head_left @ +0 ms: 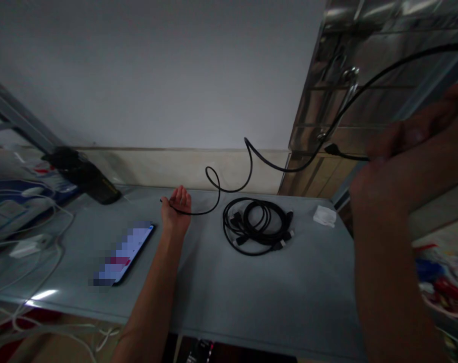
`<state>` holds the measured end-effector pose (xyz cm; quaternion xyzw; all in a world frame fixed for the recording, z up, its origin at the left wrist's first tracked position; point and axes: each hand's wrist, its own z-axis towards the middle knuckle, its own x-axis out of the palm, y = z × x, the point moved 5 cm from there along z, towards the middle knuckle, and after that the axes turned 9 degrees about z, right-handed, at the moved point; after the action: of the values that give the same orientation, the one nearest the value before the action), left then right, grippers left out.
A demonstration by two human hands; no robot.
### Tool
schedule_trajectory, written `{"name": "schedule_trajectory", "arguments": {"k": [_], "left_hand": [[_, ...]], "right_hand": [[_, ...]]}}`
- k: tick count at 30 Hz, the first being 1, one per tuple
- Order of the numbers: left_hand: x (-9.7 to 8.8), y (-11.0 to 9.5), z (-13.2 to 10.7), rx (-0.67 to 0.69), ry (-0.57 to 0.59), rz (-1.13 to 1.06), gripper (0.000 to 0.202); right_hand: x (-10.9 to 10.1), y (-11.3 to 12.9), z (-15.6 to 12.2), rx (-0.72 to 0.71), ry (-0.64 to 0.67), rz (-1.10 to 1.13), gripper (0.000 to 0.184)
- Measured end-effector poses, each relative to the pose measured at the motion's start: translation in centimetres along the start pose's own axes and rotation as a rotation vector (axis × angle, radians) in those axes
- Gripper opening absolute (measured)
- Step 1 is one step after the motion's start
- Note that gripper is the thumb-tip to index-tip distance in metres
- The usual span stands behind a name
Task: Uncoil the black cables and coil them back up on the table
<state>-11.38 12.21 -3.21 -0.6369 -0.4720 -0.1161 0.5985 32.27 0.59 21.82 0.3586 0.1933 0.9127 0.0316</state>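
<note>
A thin black cable stretches in loose curves between my two hands. My left hand, palm up over the table, holds the cable, which crosses the palm and passes by the thumb. Raised at the right edge, my right hand is closed on the cable; its fingers are partly dark and blurred. A black plug on a short length sticks out from that hand. Below the hanging cable, several coiled black cables with plugs lie on the grey table.
A phone with a lit screen lies left of my left forearm. Further left are a black pouch-like object, white cords and a white adapter. A crumpled white tissue rests at the right. Behind is a pale wall.
</note>
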Motion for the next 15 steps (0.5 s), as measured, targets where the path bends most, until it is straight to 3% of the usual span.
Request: {"name": "schedule_trajectory", "arguments": {"k": [3,6,10,13,15], "left_hand": [[1.1,0.4,-0.9,-0.029,0.100,0.043,0.064],[3.0,1.3,-2.4,-0.122,0.298,0.106,0.059],[4.9,2.6,-4.4,-0.252,0.494,0.189,0.054],[5.3,2.8,-5.0,-0.315,0.496,0.200,0.046],[5.2,2.6,-5.2,-0.348,0.463,0.178,0.043]], "right_hand": [[1.5,1.0,-2.1,-0.226,-0.026,0.033,0.044],[4.0,0.5,-4.8,-0.200,0.182,-0.048,0.035],[6.7,-1.7,-9.7,0.005,0.699,-0.322,0.024],[7.9,-3.7,-14.2,0.044,1.114,-0.474,0.026],[8.1,-5.5,-17.2,0.098,1.303,-0.542,0.025]]}}
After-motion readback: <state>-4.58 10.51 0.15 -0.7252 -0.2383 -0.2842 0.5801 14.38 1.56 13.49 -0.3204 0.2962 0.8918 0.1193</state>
